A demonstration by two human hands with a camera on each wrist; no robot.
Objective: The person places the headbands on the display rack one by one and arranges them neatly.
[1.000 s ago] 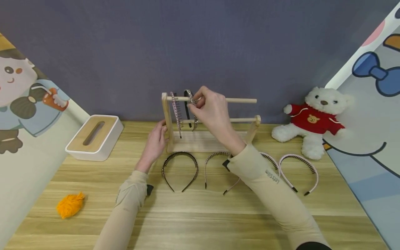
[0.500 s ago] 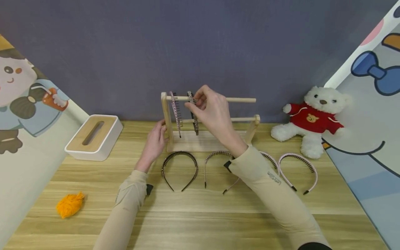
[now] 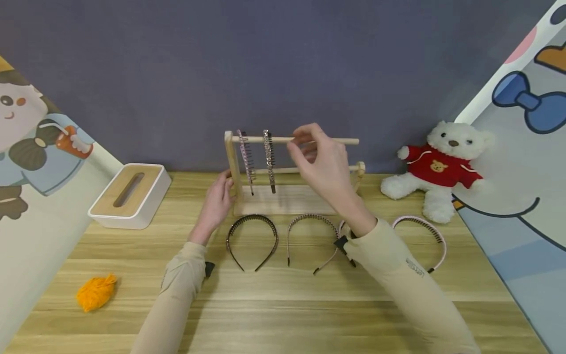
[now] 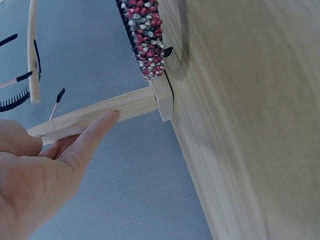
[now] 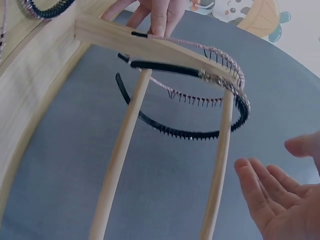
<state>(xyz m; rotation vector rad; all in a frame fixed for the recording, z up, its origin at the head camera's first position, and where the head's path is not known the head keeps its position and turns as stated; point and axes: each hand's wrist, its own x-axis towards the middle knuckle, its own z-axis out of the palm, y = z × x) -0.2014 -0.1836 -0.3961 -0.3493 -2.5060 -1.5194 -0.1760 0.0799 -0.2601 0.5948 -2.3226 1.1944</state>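
My left hand [image 3: 216, 196] grips the left upright of a wooden headband rack [image 3: 296, 196]; in the left wrist view a finger [image 4: 95, 135] lies along that post. Two toothed headbands hang over the rack's rods: a pink one [image 3: 245, 157] by the upright and a glittery black one [image 3: 269, 162] a little to its right. The right wrist view shows the glittery one looped around both rods [image 5: 218, 165]. My right hand [image 3: 327, 167] is in front of the upper rod, right of the headbands, with fingers relaxed and nothing held.
Before the rack lie a dark headband [image 3: 253, 216], a pale one [image 3: 311, 215] and a pink one [image 3: 415, 219]; another is partly hidden by my right sleeve. A tissue box [image 3: 128, 196] and orange bundle [image 3: 96, 293] are left, a teddy bear [image 3: 438, 169] right.
The glittery headband has been straightened on the rods and let go. My right hand has moved right, away from it. My left hand keeps its place at the upright.
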